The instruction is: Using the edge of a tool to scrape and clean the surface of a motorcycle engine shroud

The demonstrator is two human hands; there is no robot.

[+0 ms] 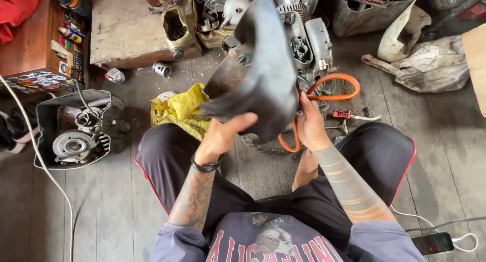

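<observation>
Wooden planks form the floor (445,156) on which the person sits with legs spread. At far left, a grey engine housing (76,130) lies on the floor with its round metal parts exposed, and a pale cable (35,150) runs past it. Just right of the housing, a crumpled yellow bag (177,107) lies near the person's left knee. The left hand (223,135) is raised above the lap, its fingers closed on the lower edge of a large black rubber sheet (258,70), with the thumb pressed against the near face. A black band circles the left wrist. The black rubber sheet is held upright in the air between the two hands, in front of a pile of grey engine parts (304,34). The right hand (311,125) is clamped on the sheet's right edge and on an orange hose (334,87), which loops out to the right of the hand. Further right, a dirty white cloth (430,64) lies on the floor. A phone (432,243) lies at lower right, with a white cable attached.
</observation>
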